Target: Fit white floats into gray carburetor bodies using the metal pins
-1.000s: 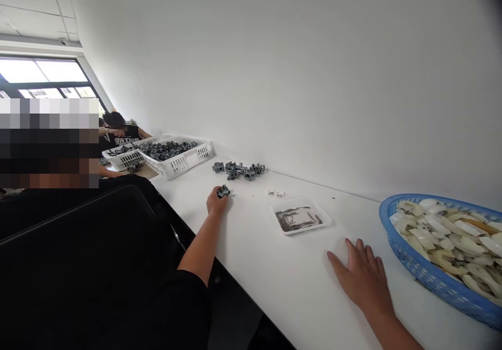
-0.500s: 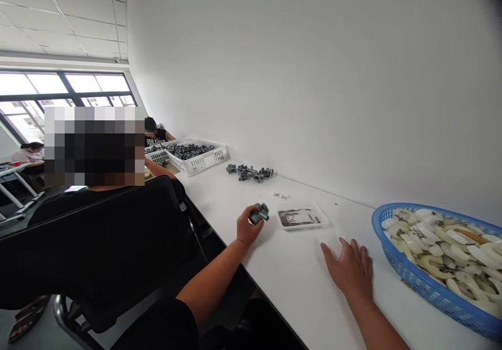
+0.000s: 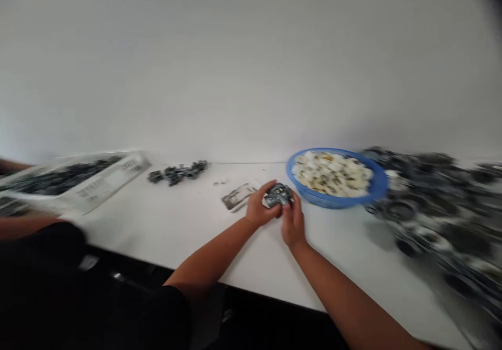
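Note:
A grey metal part (image 3: 278, 195) is held between both hands above the white table (image 3: 188, 229). My left hand (image 3: 261, 206) grips its left side, fingers wrapped round it. On its right side my right hand (image 3: 293, 220) has its fingers closed on the same part. Just left of my hands lies a shallow white tray (image 3: 251, 187) with thin metal pins, partly hidden by my left hand. A few small white pieces (image 3: 220, 182) lie beyond the tray. The view is somewhat blurred by motion.
Several grey parts (image 3: 178, 173) lie near the wall. A blue basket (image 3: 333, 201) of whitish pieces stands right of my hands, with a large pile of grey parts (image 3: 439, 214) beyond it. At left are a white crate (image 3: 98, 188) and another person's arm (image 3: 31, 226).
The view has swung to the right. My right hand has come off the table to the grey part that my left hand held before, and now both hold it.

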Demonstrator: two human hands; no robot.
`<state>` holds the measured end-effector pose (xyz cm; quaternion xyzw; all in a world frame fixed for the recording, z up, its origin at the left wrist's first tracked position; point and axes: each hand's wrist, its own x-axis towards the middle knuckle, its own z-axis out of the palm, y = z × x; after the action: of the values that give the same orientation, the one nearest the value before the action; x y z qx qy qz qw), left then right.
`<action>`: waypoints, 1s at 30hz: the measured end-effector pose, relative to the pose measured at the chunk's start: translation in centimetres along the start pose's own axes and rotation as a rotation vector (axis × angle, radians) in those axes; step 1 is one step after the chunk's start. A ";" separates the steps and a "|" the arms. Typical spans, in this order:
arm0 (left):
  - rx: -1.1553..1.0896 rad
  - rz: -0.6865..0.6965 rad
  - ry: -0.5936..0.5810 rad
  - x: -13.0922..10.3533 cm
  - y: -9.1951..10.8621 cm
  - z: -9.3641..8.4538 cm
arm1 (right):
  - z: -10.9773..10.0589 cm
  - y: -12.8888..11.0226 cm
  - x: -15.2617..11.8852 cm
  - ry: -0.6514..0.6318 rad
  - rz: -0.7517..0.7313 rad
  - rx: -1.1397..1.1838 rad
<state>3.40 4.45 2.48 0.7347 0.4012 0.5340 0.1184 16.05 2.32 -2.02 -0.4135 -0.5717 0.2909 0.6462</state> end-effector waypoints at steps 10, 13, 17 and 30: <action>-0.122 -0.159 -0.189 -1.7 -0.1 3.2 | -0.9 0.9 1.2 0.091 0.120 -0.003; -0.154 -0.180 -0.200 -1.7 -0.6 2.8 | -0.8 0.6 1.2 0.040 0.082 -0.035; -0.265 -0.163 -0.173 -1.7 -1.4 3.2 | -0.9 0.3 1.3 -0.003 0.015 -0.054; -0.507 -0.483 -0.123 -1.6 -4.3 4.1 | 0.0 1.4 1.5 -0.002 0.057 0.040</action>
<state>4.83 7.13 -2.79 0.5967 0.4102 0.5278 0.4439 16.49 4.25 -2.49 -0.4164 -0.5543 0.3211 0.6452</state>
